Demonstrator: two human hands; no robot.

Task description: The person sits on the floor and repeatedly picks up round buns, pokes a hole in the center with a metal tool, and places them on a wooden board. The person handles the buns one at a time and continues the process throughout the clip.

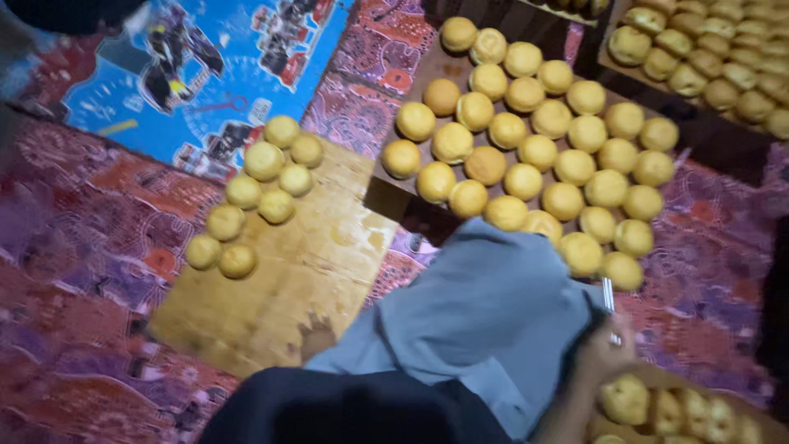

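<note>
Patterned red-purple floor covering (74,247), wooden boards (304,271) of round yellow buns (263,160), blue printed mat (222,74)

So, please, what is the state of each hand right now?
Left hand: not in view.
Right hand: closed on a thin metal tool, just above the tray of buns.

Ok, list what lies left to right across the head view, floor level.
Patterned carpet → wooden board with a few buns → grey cloth → hand holding a thin metal tool → dark edge at far right.
</note>
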